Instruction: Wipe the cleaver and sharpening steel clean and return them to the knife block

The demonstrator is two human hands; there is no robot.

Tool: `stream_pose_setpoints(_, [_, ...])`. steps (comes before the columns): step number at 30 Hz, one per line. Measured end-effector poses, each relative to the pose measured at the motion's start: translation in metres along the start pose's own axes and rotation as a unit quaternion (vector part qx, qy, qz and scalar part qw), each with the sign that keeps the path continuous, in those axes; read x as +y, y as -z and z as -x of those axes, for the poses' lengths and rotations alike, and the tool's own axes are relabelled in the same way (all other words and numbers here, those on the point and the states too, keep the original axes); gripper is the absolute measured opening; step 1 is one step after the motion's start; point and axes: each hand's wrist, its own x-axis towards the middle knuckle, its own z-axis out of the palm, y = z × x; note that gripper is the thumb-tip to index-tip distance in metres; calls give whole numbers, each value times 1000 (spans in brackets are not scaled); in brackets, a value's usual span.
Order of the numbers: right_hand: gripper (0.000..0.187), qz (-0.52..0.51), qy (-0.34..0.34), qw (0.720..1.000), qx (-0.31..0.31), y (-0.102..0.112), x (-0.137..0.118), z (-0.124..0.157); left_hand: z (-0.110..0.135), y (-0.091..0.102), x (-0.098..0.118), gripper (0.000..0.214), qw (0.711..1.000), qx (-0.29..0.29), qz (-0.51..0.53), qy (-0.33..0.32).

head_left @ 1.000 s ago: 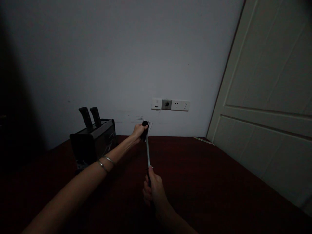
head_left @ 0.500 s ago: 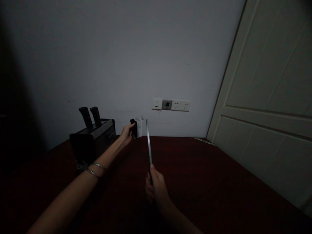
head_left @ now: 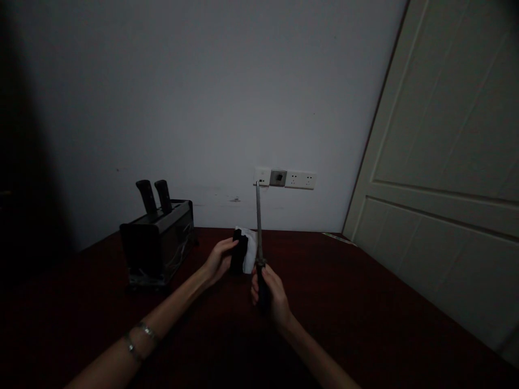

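Observation:
My right hand (head_left: 275, 294) is wrapped round the black handle of a honing steel (head_left: 259, 221). Its thin grey rod points up and away, its tip in front of the wall sockets. My left hand (head_left: 219, 260) grips a folded black and white cloth (head_left: 250, 251) at its black side. The white side of the cloth is right beside the base of the rod; whether the two touch, I cannot tell. To the left stands a black and silver knife block (head_left: 158, 237) with two black-handled knives (head_left: 163, 195) upright in its top.
The dark red table (head_left: 324, 292) reaches back to a pale wall (head_left: 203, 97). A row of sockets (head_left: 300, 180) is set low in the wall. A white panelled door (head_left: 438, 135) closes off the right side. A thin strip (head_left: 339, 239) lies near the back right edge.
My left hand has brought the cloth down and to the right, close to the rod. The honing steel has risen and shifted slightly right in my right hand.

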Motion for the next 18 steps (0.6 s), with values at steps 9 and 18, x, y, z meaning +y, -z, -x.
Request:
stream_pose_setpoints(9, [22, 208, 126, 967, 70, 15, 3, -30, 10, -19, 2, 33, 998, 8, -58, -37])
stream_pose_setpoints(18, [19, 259, 139, 953, 77, 16, 22, -28, 5, -21, -24, 26, 998, 20, -57, -3])
